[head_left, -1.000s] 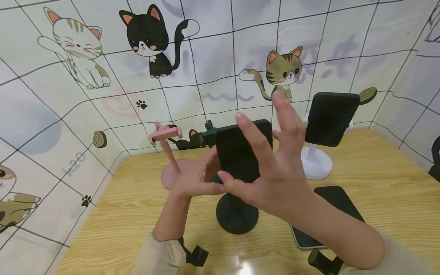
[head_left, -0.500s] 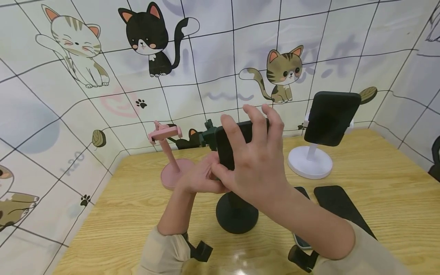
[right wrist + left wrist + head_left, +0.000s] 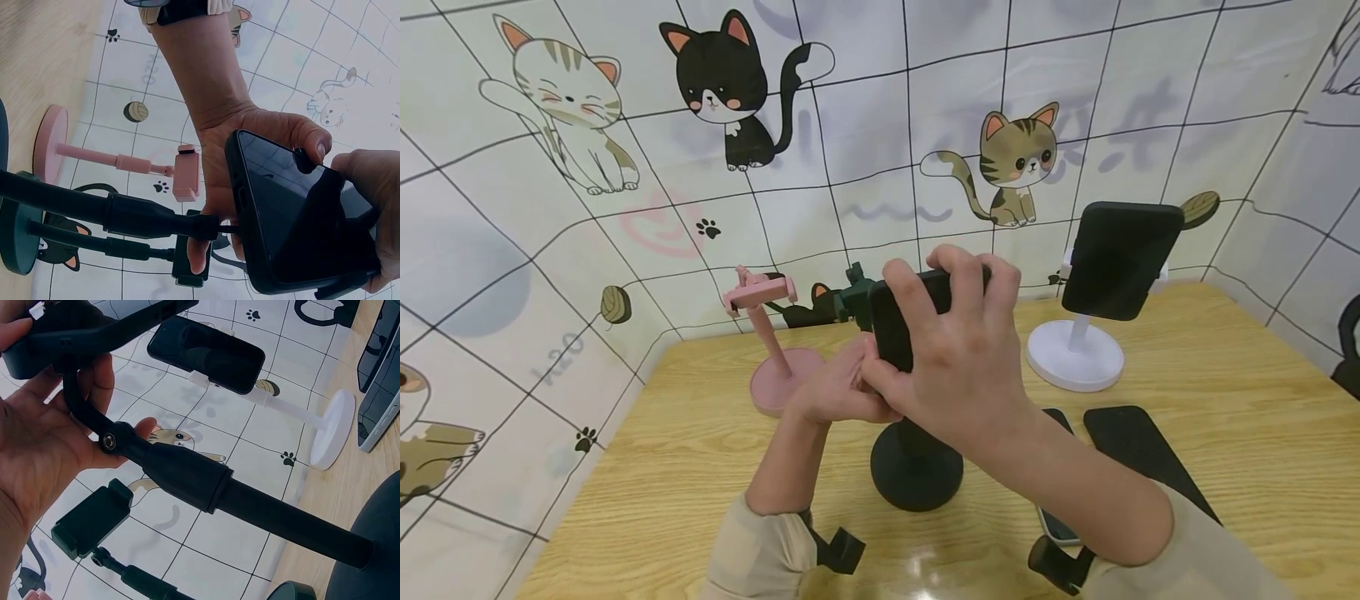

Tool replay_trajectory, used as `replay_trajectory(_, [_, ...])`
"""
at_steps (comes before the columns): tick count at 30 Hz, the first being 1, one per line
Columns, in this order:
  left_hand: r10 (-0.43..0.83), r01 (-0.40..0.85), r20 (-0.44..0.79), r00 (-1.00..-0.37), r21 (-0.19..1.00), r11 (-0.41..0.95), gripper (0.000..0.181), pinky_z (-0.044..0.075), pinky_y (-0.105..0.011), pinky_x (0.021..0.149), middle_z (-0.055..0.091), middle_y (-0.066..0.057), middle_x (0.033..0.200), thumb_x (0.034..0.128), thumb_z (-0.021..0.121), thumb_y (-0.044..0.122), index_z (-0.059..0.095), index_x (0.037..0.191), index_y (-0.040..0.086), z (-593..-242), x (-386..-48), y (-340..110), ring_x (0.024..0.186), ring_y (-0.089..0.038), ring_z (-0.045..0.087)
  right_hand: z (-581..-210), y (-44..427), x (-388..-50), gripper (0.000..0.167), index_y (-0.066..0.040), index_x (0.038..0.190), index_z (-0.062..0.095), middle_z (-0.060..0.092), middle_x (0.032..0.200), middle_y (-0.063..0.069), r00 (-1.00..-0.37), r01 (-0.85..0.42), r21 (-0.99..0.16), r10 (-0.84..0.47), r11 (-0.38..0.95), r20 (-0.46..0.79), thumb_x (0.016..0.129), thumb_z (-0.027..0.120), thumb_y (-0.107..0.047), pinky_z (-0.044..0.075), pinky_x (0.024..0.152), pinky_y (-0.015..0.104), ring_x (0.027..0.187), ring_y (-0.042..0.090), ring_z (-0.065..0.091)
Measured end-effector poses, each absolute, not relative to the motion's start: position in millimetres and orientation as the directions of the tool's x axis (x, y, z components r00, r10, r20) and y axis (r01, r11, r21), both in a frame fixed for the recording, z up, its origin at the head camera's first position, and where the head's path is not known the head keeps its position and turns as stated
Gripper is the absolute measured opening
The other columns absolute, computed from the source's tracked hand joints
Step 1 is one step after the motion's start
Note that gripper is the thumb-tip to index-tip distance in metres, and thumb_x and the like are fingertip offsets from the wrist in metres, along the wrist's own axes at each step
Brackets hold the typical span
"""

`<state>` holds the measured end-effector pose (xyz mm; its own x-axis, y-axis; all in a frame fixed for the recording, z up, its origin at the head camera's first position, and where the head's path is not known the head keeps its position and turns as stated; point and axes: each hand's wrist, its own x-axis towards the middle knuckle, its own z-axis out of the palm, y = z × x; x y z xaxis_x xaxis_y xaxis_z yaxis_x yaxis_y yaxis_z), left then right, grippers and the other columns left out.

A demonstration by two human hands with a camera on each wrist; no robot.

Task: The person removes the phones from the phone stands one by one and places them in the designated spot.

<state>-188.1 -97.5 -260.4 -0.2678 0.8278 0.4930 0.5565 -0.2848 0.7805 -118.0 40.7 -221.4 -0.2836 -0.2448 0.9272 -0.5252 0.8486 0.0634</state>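
A smartphone (image 3: 287, 206) in a black case sits upright at the head of a black phone stand (image 3: 281, 519), whose round base rests on the table. My right hand (image 3: 962, 350) grips the phone across its screen, fingers curled over the top edge and thumb at the left side. From behind and below, my left hand (image 3: 835, 387) holds the stand's clamp, its thumb by the phone's side edge near a clamp jaw. In the left wrist view, fingers lie around the bent neck beneath the phone. The right hand covers most of the screen in the head view.
On the wooden table (image 3: 700, 467), a pink phone stand (image 3: 782, 375) and a green one (image 3: 853, 300) stand behind at left. A white stand (image 3: 1075, 358) at right carries another phone (image 3: 1122, 262). Two phones lie flat near my right forearm, one a black phone (image 3: 1150, 450).
My right hand has moved left and its raised fingers have closed over the phone's top edge. The left hand has drawn in closer at the phone's side. The stand's base has stayed put.
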Motion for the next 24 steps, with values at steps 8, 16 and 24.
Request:
replay_trajectory(8, [0.830,0.553,0.482,-0.282,0.789,-0.270,0.019,0.033,-0.032,0.045,0.043,-0.009,0.058,0.0613,0.052,-0.011,0.049,0.080,-0.007,-262.5,-188.3,-100.0,0.053,-0.015,0.039,-223.1,41.9,-118.3,0.051,-0.005,0.107,0.047,0.041,0.101,0.024,-0.265,-0.547,0.045,-0.223,0.836,0.938,0.069,0.069,-0.031,0.031,0.072,0.050,0.093,0.044,0.035])
replay_trajectory(16, [0.844,0.506,0.472,-0.254,0.809,-0.300,0.025,0.034,-0.034,0.047,0.044,-0.008,0.061,0.0635,0.055,-0.007,0.046,0.087,-0.010,-263.5,-191.1,-100.0,0.053,-0.014,0.041,-224.1,41.9,-119.1,0.046,-0.005,0.105,0.049,0.043,0.099,0.023,-0.229,-0.579,0.036,-0.204,0.814,0.952,0.070,0.067,-0.029,0.031,0.073,0.051,0.092,0.043,0.036])
replay_trajectory(24, [0.846,0.465,0.467,-0.256,0.827,-0.315,0.026,0.036,-0.033,0.049,0.045,-0.007,0.061,0.0638,0.058,-0.003,0.048,0.086,-0.010,-264.6,-193.4,-100.6,0.055,-0.014,0.041,-224.6,42.0,-119.0,0.047,-0.006,0.106,0.049,0.043,0.100,0.023,-0.239,-0.576,0.014,-0.185,0.817,0.953,0.069,0.067,-0.029,0.035,0.069,0.048,0.092,0.044,0.035])
